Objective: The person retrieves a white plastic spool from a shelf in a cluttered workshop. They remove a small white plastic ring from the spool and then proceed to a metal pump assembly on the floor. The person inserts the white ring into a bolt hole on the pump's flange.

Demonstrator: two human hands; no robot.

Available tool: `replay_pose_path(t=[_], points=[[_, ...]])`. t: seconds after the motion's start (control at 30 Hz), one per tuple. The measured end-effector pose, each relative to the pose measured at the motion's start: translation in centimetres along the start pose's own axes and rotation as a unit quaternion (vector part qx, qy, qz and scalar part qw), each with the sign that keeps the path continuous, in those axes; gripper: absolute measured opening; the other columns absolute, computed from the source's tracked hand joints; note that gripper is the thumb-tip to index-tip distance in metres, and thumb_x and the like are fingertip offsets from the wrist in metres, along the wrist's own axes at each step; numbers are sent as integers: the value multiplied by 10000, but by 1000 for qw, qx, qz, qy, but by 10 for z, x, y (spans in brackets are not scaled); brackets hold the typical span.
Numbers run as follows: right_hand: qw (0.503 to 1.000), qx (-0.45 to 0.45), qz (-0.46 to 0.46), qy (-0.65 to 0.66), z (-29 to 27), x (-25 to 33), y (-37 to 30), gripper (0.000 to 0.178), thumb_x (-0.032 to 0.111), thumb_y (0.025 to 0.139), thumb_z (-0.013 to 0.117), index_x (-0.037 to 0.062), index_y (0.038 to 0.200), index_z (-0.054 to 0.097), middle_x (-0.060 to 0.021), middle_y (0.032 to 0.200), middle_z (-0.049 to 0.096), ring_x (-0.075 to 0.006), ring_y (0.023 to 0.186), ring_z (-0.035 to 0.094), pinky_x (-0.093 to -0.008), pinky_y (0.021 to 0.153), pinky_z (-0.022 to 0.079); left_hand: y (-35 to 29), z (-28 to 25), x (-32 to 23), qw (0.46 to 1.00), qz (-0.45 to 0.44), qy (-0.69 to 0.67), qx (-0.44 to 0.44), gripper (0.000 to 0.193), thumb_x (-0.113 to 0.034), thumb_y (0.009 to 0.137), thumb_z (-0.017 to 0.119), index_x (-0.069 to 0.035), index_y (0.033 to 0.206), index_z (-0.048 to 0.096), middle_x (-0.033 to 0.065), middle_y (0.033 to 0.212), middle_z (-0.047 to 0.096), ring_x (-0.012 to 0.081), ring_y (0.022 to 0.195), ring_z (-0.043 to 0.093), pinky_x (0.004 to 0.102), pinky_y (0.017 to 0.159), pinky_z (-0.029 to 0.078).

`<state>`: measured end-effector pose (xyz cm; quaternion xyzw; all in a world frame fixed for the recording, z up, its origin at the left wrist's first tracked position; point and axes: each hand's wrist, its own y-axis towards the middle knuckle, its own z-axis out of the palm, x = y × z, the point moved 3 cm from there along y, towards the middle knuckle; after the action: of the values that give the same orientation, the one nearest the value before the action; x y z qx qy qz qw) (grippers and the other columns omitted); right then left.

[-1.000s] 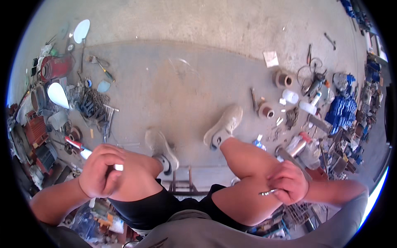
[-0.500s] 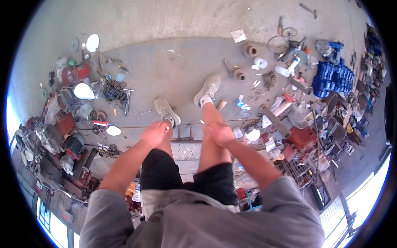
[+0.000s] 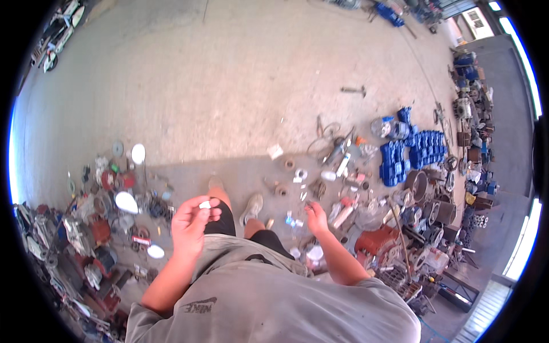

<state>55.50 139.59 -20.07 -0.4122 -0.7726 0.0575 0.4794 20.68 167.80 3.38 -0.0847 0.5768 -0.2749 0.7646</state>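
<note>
My left hand is raised in front of my left leg, its fingers pinched around a small white piece whose kind I cannot make out. On the other side, my right hand is held out over the floor parts with its fingers curled together. Something small and dark may be at its fingertips, but it is too small to name. Below it on the floor lies a clear plastic bottle with a blue label. My shoe stands on the floor between the hands.
To the right stand several blue castings, an angle grinder with a cord, and a red motor housing. A hammer lies farther out. At left are white oval plates, a red tool and piled machine parts.
Both hands have lifted off my legs and moved apart, the left rising with the white piece. My body has straightened, and the view now takes in more floor ahead.
</note>
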Motion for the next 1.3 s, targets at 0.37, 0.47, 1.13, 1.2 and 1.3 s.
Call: replay_pose_path(t=[0.37, 0.47, 1.13, 1.2, 1.3], points=[[990, -76, 96, -73, -125, 147, 175, 429, 430, 965, 712, 37, 1136, 720, -200, 999, 770, -364, 932, 748, -460, 840, 564, 249, 77, -152, 991, 82, -105, 2, 211, -41, 1041, 672, -61, 1234, 588, 155, 1177, 751, 208, 971, 730, 367, 877, 604], [977, -85, 185, -56, -113, 87, 176, 444, 451, 944, 700, 45, 1119, 744, -215, 1015, 774, -391, 961, 752, -486, 868, 570, 334, 117, -195, 992, 72, -87, 51, 188, -59, 1047, 670, -77, 1215, 586, 149, 1177, 746, 207, 972, 727, 366, 874, 603], [913, -129, 357, 152, -233, 91, 552, 548, 519, 1039, 531, 60, 845, 760, -152, 768, 733, -293, 608, 731, -443, 628, 594, 747, 564, -255, 983, -20, 113, 144, 206, -23, 1024, 652, -54, 1224, 612, 147, 1136, 742, 208, 941, 718, 355, 851, 603], [921, -275, 217, 169, -354, 129, 662, 484, 451, 1095, 524, 30, 1009, 748, -126, 706, 678, -246, 535, 658, -401, 559, 540, 784, 612, -246, 978, -24, 122, 169, 201, -32, 1018, 658, -54, 1217, 639, 137, 1131, 739, 207, 950, 716, 351, 841, 598], [898, -279, 109, 323, -508, 271, 813, 334, 284, 1137, 531, 6, 1146, 715, -16, 739, 595, -122, 655, 613, -283, 612, 502, 845, 686, -243, 968, -56, 135, 203, 228, -25, 1021, 662, -39, 1248, 670, 128, 1116, 752, 198, 950, 722, 350, 848, 598]])
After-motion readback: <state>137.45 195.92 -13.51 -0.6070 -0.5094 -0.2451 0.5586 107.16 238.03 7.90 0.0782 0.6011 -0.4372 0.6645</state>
